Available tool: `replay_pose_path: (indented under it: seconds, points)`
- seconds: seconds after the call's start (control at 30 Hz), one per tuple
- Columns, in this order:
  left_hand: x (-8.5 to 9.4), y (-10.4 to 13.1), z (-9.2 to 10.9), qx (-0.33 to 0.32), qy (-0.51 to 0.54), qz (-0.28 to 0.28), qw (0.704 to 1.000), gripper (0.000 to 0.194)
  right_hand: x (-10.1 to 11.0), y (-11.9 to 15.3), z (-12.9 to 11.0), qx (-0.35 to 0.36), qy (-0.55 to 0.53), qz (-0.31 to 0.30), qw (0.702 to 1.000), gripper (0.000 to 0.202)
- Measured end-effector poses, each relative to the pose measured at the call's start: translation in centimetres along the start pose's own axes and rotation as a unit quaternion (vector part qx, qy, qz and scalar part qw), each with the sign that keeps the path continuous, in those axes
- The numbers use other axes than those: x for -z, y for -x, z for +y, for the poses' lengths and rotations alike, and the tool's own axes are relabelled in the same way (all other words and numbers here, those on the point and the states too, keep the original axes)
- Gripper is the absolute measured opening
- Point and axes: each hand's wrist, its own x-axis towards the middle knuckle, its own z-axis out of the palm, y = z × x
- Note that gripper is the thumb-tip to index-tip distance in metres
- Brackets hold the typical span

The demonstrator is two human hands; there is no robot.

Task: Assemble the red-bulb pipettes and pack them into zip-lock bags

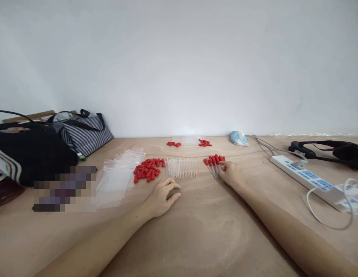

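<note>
My right hand [230,173] is at a small group of glass droppers with red rubber bulbs [215,159]. Its thumb and fingers are closed at the nearest dropper, whose tube they partly hide. My left hand [165,194] lies over the table with thumb and fingers apart, and nothing shows between them. Just beyond it is a row of clear glass tubes [181,168] without bulbs. Left of that row lies a heap of loose red rubber bulbs [148,169].
Clear zip bags [115,181] lie left of the heap. More red bulbs [173,144] and tubes sit by the wall. A blue mask [239,138], a power strip [308,179] with cables and a black headset [328,152] lie right; a striped bag [85,134] stands left.
</note>
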Motion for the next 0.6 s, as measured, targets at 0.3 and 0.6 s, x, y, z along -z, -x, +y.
replay_pose_path:
  seconds: [0.3,0.6]
  points:
    - [0.0,-0.1,0.0,-0.005,0.0,-0.004,1.0,0.013,0.0,0.8,-5.3,0.064,0.035,-0.008,0.997,0.02]
    - [-0.3,0.1,-0.2,0.008,-0.002,0.028,1.0,0.011,-2.5,-1.9,-10.7,-0.072,0.032,-0.134,0.988,0.031]
